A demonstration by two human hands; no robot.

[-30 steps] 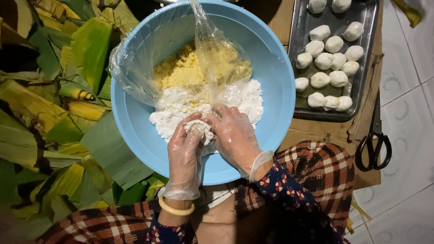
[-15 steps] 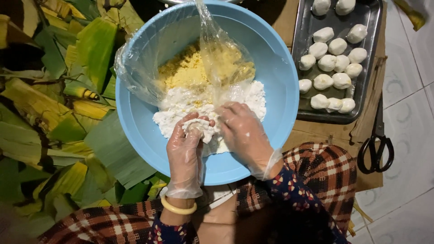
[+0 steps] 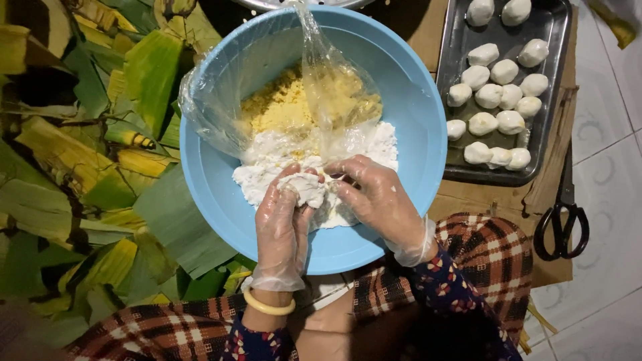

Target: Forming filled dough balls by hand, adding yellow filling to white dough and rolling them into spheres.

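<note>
White dough lump (image 3: 304,189), pulled up since a moment earlier, sat pinched between gloved left hand (image 3: 284,227) and right hand (image 3: 378,200) above the blue bowl (image 3: 414,167).

A soft white dough lump (image 3: 304,189), flattened and uneven, is cupped in the gloved left hand (image 3: 284,230) and pinched by the gloved right hand (image 3: 378,200), just above the white dough mass (image 3: 267,160) in the blue bowl (image 3: 421,120).

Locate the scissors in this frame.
In the head view, the black-handled scissors lie at the right edge, on the brown cardboard and white tiled floor, just right of the metal tray of dough balls.
</note>
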